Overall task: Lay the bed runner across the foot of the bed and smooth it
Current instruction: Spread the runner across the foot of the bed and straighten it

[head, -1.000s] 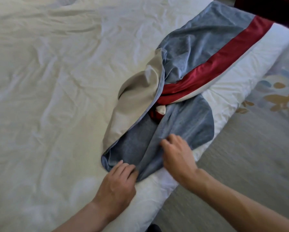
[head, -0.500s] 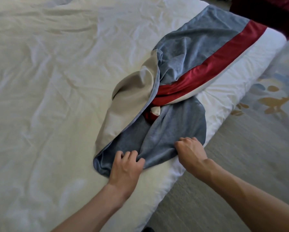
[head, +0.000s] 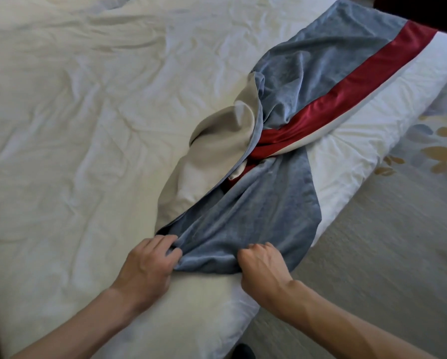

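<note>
On the bed (head: 87, 125), both hands, left hand (head: 146, 265) and right hand (head: 262, 268), grip the runner (head: 256, 224).

Twisted bed runner (head: 282, 203) is bunching up mid-length, blocking flat sweeps. White duvet (head: 87, 125) left of it is lying open; carpet (head: 372, 281) right of it likewise.

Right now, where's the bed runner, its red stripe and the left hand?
bed runner (head: 269, 216), head view, blue part.
red stripe (head: 367, 73), head view, flat stretch.
left hand (head: 147, 265), head view, its back.
</note>
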`<state>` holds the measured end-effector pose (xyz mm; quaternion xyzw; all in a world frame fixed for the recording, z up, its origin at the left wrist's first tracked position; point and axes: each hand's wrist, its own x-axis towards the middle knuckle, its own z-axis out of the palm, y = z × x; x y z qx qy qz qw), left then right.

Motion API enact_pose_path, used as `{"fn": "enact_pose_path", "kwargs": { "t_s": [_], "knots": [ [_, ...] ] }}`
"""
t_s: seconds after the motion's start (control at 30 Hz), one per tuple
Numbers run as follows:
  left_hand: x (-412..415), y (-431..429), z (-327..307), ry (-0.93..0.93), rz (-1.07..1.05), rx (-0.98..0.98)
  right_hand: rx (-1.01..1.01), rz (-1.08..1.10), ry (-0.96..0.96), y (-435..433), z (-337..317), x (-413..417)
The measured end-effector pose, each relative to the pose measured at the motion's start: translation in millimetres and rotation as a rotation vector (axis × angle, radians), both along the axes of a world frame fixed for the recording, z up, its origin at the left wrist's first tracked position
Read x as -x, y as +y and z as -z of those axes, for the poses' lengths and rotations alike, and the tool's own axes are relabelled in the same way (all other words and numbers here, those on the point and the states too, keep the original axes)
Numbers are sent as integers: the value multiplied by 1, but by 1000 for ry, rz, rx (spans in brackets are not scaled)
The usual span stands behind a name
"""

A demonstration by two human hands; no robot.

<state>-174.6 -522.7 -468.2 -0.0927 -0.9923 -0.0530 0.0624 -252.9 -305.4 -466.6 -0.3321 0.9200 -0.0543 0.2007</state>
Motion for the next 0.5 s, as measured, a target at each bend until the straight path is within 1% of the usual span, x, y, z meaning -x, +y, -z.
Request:
{"fn": "enact_pose_path", "kwargs": {
  "t_s": [0.13, 0.3, 0.5],
  "knots": [
    [-11, 0, 4, -65, 19, -1, 46, 60, 42, -1, 6, -9],
    [-18, 6, 16, -133, 0, 14, 2, 130, 48, -9, 5, -19],
    [-37, 4, 10, -111, 144, 62, -85, 190, 31, -18, -1, -58]
  ]
}}
